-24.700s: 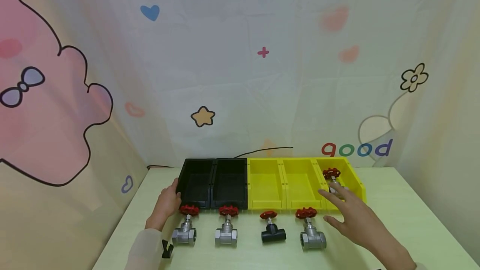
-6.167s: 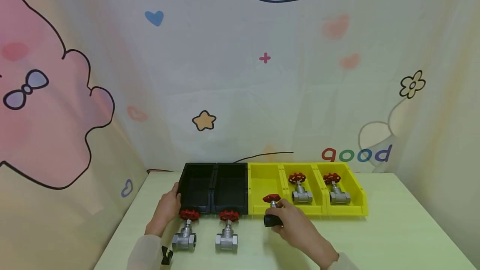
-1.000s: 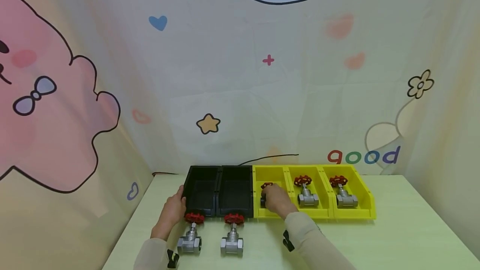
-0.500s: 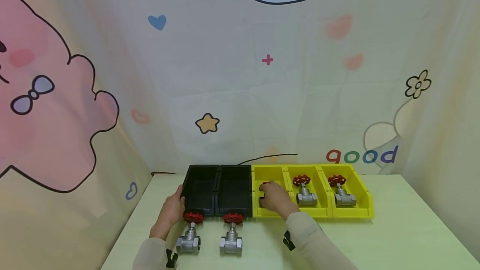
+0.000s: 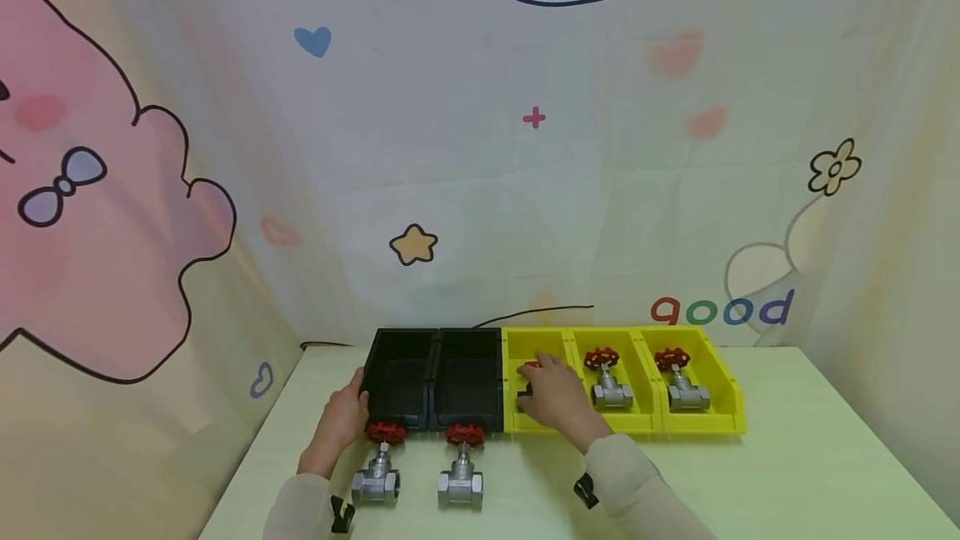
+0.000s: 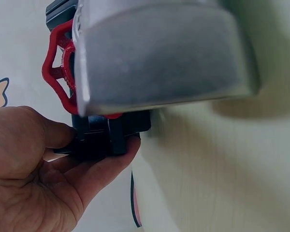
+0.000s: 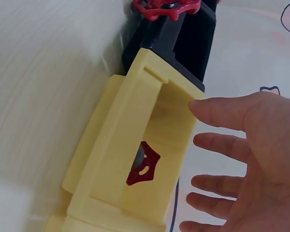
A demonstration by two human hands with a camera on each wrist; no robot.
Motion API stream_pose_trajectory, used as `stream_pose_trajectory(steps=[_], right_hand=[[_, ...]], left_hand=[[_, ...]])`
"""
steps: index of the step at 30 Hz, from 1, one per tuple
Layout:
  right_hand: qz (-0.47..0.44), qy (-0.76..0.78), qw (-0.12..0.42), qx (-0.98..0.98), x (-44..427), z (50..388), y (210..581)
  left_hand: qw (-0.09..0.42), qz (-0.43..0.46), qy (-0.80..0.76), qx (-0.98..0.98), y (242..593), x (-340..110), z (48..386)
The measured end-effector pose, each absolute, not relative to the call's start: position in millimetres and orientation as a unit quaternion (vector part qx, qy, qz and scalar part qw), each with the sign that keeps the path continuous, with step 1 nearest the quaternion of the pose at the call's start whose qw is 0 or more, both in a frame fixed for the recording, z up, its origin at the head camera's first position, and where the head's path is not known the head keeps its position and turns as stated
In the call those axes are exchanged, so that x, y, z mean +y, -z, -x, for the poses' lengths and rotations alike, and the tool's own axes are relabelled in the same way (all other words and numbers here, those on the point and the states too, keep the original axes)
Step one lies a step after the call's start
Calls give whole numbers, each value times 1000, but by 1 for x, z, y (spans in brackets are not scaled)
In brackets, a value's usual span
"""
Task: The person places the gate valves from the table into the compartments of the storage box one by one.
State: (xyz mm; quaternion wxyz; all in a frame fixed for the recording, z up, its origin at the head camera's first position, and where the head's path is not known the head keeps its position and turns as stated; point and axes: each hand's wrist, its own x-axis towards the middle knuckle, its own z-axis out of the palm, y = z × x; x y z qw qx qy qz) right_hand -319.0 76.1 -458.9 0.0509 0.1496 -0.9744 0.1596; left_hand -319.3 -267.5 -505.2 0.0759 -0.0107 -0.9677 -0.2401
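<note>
My left hand [image 5: 337, 419] grips the outer side of the leftmost black bin [image 5: 397, 421], with the thumb against its edge and the fingers beneath in the left wrist view. Over the leftmost yellow bin [image 7: 108, 140] is my right hand [image 7: 251, 164], its fingers spread and holding nothing. Inside that bin sits a small black valve [image 5: 523, 400] with a red handle [image 7: 145, 166]; the hand partly covers it in the head view. Two metal valves with red handwheels, a middle one [image 5: 611, 394] and a right one [image 5: 688, 397], lie in the other yellow bins.
Two more metal gate valves, one at left [image 5: 375, 486] and one beside it [image 5: 461, 487], lie on the table [image 5: 810, 440] before the black bins. The second black bin [image 5: 467, 421] adjoins the yellow ones. A printed curtain [image 5: 465, 148] hangs behind.
Since the earliest frame, a metal valve and the black valve have gone from the table into yellow bins. In the last second my right hand has let go of the black valve and opened.
</note>
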Motion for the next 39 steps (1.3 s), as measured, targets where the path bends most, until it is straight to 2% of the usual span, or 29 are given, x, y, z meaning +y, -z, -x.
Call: stream_pose_trajectory(steps=[28,39], right_hand=[[-174,-143,97,-969,111,288,428],[-172,-145,167,-960,144,285,428]], left_hand=[[73,14,243,-967,507,-270,322],[73,20,241,-968,507,-269,321]])
